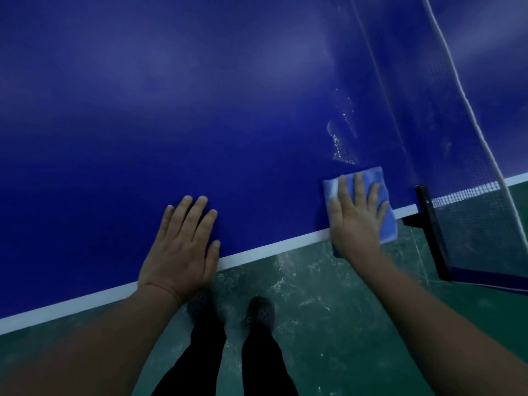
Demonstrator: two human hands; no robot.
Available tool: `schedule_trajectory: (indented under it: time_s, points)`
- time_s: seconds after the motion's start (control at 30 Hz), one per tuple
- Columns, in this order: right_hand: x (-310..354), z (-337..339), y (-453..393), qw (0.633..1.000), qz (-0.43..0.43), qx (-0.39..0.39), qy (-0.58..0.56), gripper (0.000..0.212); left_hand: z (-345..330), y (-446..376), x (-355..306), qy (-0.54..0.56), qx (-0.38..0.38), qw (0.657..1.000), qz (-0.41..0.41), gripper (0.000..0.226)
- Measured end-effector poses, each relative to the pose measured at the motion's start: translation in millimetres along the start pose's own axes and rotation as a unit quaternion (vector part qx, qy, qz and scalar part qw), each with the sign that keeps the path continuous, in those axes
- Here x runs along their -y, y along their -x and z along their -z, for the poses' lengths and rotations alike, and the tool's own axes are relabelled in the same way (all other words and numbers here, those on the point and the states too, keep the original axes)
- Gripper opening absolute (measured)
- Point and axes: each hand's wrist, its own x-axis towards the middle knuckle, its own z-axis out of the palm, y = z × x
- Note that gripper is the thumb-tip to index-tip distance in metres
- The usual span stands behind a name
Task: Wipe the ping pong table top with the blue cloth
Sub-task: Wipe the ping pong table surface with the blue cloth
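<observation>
right hand (355,215): fingers straight and spread, flat on blue cloth (388,221), pressing it down
blue cloth: folded square, soft weave, at table's near edge, 4 o'clock of view, overhanging white edge line (271,250)
left hand (183,250): flat, fingers together, palm on table top (171,110), at 7 o'clock of cloth
table top: smooth dark blue, glossy; whitish smears (341,144) at 12 o'clock of cloth
net (457,138): mesh, black post (431,230) just beside cloth, 3 o'clock
floor (328,295): green, scuffed
open room: wide bare table at 10–12 o'clock
</observation>
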Motion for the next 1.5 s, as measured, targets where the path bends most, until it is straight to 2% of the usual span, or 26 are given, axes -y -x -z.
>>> schedule_trajectory:
  time_s: [0.07, 0.17, 0.33, 0.4, 0.47, 0.53, 0.6, 0.67, 0.73, 0.77, 0.8, 0.9, 0.93, 1.0, 1.07, 1.13, 1.17, 1.2, 1.23, 1.3, 1.33, 1.37, 1.4, 1.5]
  points:
    - [32.2, -9.1, 14.1, 0.993, 0.112, 0.015, 0.032, 0.057, -1.3, 0.9, 0.4, -0.001, -0.014, 1.000, 0.001, 0.062]
    - [85.8, -16.9, 20.5, 0.963, 0.263, 0.033, 0.058, 0.055, -4.5, 2.9, 0.5, 0.020, -0.078, 0.997, 0.019, 0.059]
    - [201.4, -16.9, -19.2, 0.902, 0.427, 0.046, 0.047, 0.059, -12.1, 6.8, 3.3, 0.040, -0.144, 0.988, 0.025, 0.058]
    - [237.1, -13.0, -44.7, 0.895, 0.441, 0.043, 0.051, 0.057, -12.7, 6.5, 2.4, 0.041, -0.145, 0.988, 0.030, 0.059]
    - [247.0, -6.5, -77.3, 0.916, 0.397, 0.020, 0.054, 0.055, -12.0, 5.7, 1.4, 0.031, -0.138, 0.990, 0.031, 0.059]
    - [223.4, 2.9, -107.0, 0.957, 0.288, -0.001, 0.035, 0.055, -10.3, 5.1, 1.2, 0.017, -0.122, 0.992, 0.026, 0.060]
    - [172.7, 10.5, -120.3, 0.987, 0.159, -0.029, 0.003, 0.056, -7.6, 4.1, 0.8, 0.004, -0.102, 0.995, 0.019, 0.060]
    - [119.3, 14.7, -111.6, 0.998, 0.041, -0.034, -0.040, 0.057, -5.7, 3.1, 0.5, -0.005, -0.080, 0.997, 0.014, 0.059]
    - [104.1, 9.3, -88.5, 0.996, -0.053, -0.052, -0.057, 0.058, -3.8, 2.1, 0.5, -0.011, -0.056, 0.998, 0.012, 0.058]
    - [113.7, 3.2, -76.6, 0.994, -0.067, -0.064, -0.050, 0.058, -3.5, 1.7, 0.4, -0.017, -0.048, 0.999, 0.009, 0.057]
    - [128.0, -3.2, -67.3, 0.996, -0.044, -0.070, -0.040, 0.057, -3.5, 1.6, 0.0, -0.021, -0.040, 0.999, 0.006, 0.057]
    - [151.5, -8.6, -62.7, 0.990, 0.141, -0.027, -0.016, 0.057, -3.7, 1.3, 0.0, -0.029, -0.026, 0.999, -0.002, 0.056]
    - [138.0, -3.4, -71.6, 0.988, 0.156, -0.019, 0.004, 0.056, -3.7, 1.2, 0.0, -0.033, -0.018, 0.999, -0.005, 0.057]
    - [84.2, 7.7, -90.0, 0.996, 0.063, -0.046, 0.039, 0.055, -3.2, 0.7, 0.6, -0.037, -0.003, 0.999, -0.006, 0.057]
    - [24.6, 19.6, -91.4, 0.992, -0.105, -0.060, -0.020, 0.057, -2.4, -0.4, 0.2, -0.034, 0.006, 0.999, -0.005, 0.058]
    - [4.7, 22.4, -74.6, 0.968, -0.226, -0.062, -0.086, 0.059, -1.7, -1.0, -0.6, -0.026, 0.010, 1.000, -0.006, 0.057]
    - [17.8, 17.1, -63.9, 0.962, -0.249, -0.067, -0.087, 0.059, -1.7, -1.1, -0.9, -0.023, 0.009, 1.000, -0.006, 0.057]
    - [40.5, 9.7, -53.0, 0.966, -0.235, -0.073, -0.078, 0.059, -1.7, -1.0, -1.1, -0.024, 0.008, 1.000, -0.004, 0.058]
    - [66.8, 0.4, -41.8, 0.978, -0.181, -0.079, -0.064, 0.058, -1.7, -0.6, -1.5, -0.026, 0.009, 1.000, -0.003, 0.058]
    - [106.6, -17.3, -18.2, 0.998, 0.018, -0.059, -0.021, 0.056, -1.9, -0.9, -1.3, -0.029, 0.010, 1.000, -0.003, 0.059]
    - [108.2, -20.2, -13.1, 0.995, 0.093, -0.033, 0.001, 0.056, -2.3, -1.1, -0.9, -0.030, 0.010, 0.999, -0.003, 0.059]
    - [95.0, -15.7, -16.8, 0.993, 0.113, -0.018, 0.009, 0.056, -2.9, -1.1, -0.8, -0.031, 0.010, 0.999, -0.004, 0.059]
    - [70.3, -10.5, -23.5, 0.997, 0.072, -0.025, 0.013, 0.056, -3.5, -0.9, -0.7, -0.030, 0.010, 1.000, -0.003, 0.060]
    - [-9.0, 6.9, -31.6, 0.989, -0.133, -0.041, -0.040, 0.056, -4.0, -1.1, -1.0, -0.026, 0.010, 1.000, 0.003, 0.060]
